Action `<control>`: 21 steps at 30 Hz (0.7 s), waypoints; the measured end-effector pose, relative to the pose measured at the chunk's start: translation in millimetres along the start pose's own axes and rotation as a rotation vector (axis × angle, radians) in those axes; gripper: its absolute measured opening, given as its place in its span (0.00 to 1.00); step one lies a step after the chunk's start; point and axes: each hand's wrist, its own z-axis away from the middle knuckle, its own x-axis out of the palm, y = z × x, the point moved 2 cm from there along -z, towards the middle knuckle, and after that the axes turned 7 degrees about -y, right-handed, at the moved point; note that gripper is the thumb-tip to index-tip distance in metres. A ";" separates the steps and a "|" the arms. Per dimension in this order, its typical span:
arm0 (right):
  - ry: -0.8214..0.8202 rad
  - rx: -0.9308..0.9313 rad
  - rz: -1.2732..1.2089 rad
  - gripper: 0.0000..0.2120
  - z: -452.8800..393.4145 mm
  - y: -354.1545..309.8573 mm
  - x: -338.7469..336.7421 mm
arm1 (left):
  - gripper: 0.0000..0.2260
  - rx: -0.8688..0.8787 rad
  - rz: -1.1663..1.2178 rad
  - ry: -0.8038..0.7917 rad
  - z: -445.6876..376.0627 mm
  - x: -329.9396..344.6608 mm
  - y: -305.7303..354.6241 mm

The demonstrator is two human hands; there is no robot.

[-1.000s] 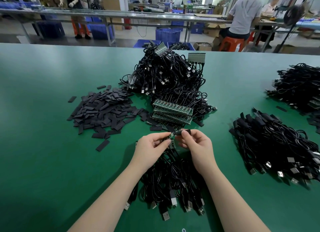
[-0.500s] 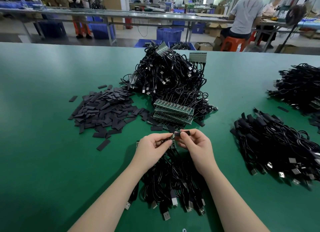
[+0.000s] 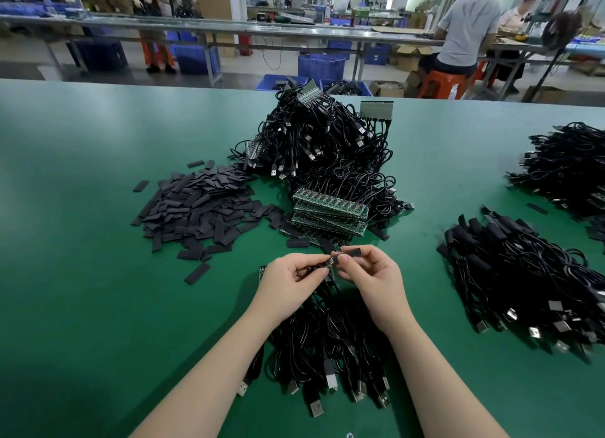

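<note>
My left hand [image 3: 289, 282] pinches a small green circuit board [image 3: 330, 265] that hangs on a black USB cable. My right hand [image 3: 371, 275] pinches a flat black sleeve [image 3: 352, 251] at the board's end, so the two hands meet fingertip to fingertip. Under my wrists lies a bundle of black USB cables [image 3: 327, 349] with their metal plugs toward me. Most of the board is hidden by my fingers.
On the green table [image 3: 82, 274] lie a heap of loose black sleeves [image 3: 196, 208], a stack of green board strips [image 3: 327, 213], a tall tangle of cables [image 3: 327, 149] behind it, and sleeved cables [image 3: 523, 284] at right. People work at benches beyond.
Both hands have stayed together over the same spot. The fingers have shifted only slightly on the board and the sleeve.
</note>
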 end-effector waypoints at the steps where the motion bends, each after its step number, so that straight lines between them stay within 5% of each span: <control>1: 0.005 0.004 -0.010 0.06 -0.2 0.0 -0.2 | 0.12 -0.001 -0.002 -0.001 0.1 -0.2 0.1; 21: -0.004 -0.011 -0.017 0.08 1.3 -1.4 1.2 | 0.15 0.000 0.012 -0.004 1.7 -0.8 0.3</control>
